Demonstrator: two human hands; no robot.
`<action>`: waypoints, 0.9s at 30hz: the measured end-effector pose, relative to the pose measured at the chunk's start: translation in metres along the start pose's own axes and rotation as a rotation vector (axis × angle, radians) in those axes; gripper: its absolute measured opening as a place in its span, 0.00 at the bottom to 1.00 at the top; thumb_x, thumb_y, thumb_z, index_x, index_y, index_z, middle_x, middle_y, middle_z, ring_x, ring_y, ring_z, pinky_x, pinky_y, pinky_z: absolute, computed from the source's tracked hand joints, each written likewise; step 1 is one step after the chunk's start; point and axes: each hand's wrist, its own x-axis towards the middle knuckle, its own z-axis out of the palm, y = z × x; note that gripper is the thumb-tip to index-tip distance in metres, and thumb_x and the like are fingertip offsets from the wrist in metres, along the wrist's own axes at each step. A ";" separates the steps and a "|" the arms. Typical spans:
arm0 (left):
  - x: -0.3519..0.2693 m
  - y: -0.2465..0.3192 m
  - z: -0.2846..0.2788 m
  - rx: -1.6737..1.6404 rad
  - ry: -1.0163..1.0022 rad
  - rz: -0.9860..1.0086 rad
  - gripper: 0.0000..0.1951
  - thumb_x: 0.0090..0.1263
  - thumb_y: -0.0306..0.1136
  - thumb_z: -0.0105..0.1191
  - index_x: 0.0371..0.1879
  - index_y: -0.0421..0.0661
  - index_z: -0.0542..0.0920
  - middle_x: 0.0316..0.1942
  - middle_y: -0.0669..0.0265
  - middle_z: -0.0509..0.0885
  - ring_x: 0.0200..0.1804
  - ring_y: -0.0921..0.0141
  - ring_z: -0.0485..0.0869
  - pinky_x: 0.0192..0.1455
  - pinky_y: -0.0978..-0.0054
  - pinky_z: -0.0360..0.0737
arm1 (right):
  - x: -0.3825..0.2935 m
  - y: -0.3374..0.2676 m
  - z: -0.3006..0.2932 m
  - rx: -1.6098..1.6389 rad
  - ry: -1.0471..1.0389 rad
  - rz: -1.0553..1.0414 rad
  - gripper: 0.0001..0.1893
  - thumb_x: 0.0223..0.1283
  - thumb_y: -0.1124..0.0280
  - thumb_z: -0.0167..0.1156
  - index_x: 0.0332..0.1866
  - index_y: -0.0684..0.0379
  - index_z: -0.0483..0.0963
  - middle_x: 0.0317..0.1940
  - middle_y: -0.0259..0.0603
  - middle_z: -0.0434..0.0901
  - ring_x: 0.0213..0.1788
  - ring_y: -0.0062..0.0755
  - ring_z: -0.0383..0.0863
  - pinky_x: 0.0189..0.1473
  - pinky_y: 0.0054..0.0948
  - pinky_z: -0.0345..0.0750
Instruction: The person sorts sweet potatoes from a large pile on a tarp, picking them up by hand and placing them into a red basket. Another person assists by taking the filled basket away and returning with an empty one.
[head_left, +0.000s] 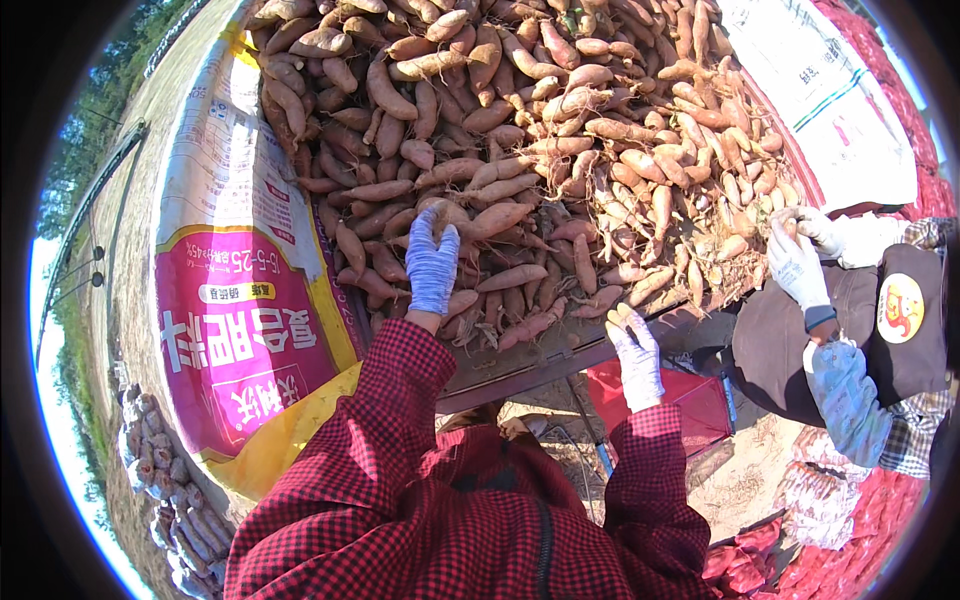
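Note:
A large heap of sweet potatoes (442, 97), earthy and trailing thin roots, fills the bed in front of me. My left hand (433, 262), in a bluish-white knit glove, reaches into its near part. Its fingers are around one end of a thick sweet potato (454, 213); their undersides are hidden. My right hand (637, 361), gloved in white with soiled fingertips, hovers by the bed's near edge (525, 382). No object shows in it, and its fingers are slightly apart. Below it hangs a red mesh bag (690, 401).
A printed fertilizer sack (240, 300) drapes the left side, and a white sack (825, 105) the right. A co-worker in a dark cap (795, 337) stands close on my right, both gloved hands (799, 255) together over the heap. Filled red mesh bags (847, 540) lie lower right.

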 end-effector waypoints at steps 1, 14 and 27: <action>0.018 0.004 -0.024 0.106 0.093 0.022 0.22 0.69 0.26 0.54 0.63 0.41 0.71 0.58 0.58 0.77 0.58 0.65 0.77 0.64 0.71 0.72 | 0.023 -0.005 0.036 -0.311 -0.083 -0.096 0.25 0.62 0.82 0.61 0.65 0.62 0.69 0.59 0.39 0.76 0.57 0.24 0.76 0.58 0.23 0.75; 0.097 -0.014 -0.092 0.940 -0.081 0.032 0.34 0.48 0.37 0.71 0.56 0.43 0.73 0.53 0.52 0.73 0.56 0.53 0.76 0.60 0.60 0.75 | 0.201 -0.039 0.255 -1.410 -0.397 -0.781 0.21 0.60 0.67 0.60 0.59 0.57 0.73 0.55 0.46 0.77 0.58 0.47 0.75 0.62 0.41 0.71; 0.251 0.022 -0.109 -0.513 0.052 -0.170 0.25 0.68 0.37 0.60 0.62 0.41 0.72 0.51 0.64 0.81 0.53 0.72 0.77 0.59 0.76 0.72 | 0.309 -0.013 0.442 -1.481 -0.070 -0.296 0.36 0.55 0.52 0.66 0.66 0.61 0.66 0.60 0.61 0.73 0.61 0.53 0.75 0.60 0.43 0.75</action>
